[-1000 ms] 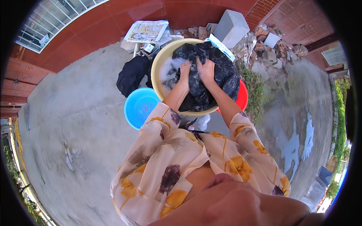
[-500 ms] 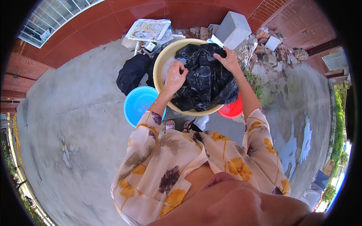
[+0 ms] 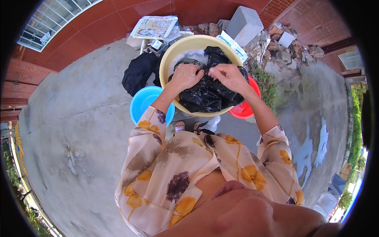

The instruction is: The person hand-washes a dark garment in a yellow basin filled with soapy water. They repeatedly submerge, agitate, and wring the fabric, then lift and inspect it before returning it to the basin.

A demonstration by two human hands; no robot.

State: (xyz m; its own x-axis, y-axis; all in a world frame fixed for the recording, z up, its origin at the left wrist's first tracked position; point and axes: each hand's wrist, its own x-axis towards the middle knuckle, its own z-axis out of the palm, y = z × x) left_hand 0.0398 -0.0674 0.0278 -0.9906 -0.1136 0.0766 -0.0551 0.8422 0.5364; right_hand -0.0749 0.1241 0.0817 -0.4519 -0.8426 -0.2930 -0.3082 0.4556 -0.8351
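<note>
A wet black garment [image 3: 203, 98], streaked with suds, lies bunched in a large cream basin [image 3: 163, 65]. White foam [image 3: 194, 55] shows in the far left part of the basin. My left hand [image 3: 187, 76] is closed on the cloth near the basin's middle, its wrist crossing the left rim. Just to its right, my right hand [image 3: 229, 78] pinches another part of the same cloth, thumb and fingers together. The two hands are close but apart. What lies under the garment is hidden.
A blue basin [image 3: 138, 108] stands at the near left and a red basin [image 3: 252, 98] at the right, partly under the cream one. Dark cloth [image 3: 138, 75] lies to the left. Behind are a white-and-blue packet [image 3: 233, 44], a grey block [image 3: 245, 25] and rubble [image 3: 282, 57].
My right hand has come from the far right edge toward the middle, drawing cloth with it. The garment has shifted nearer, uncovering foam and the packet behind the rim.
</note>
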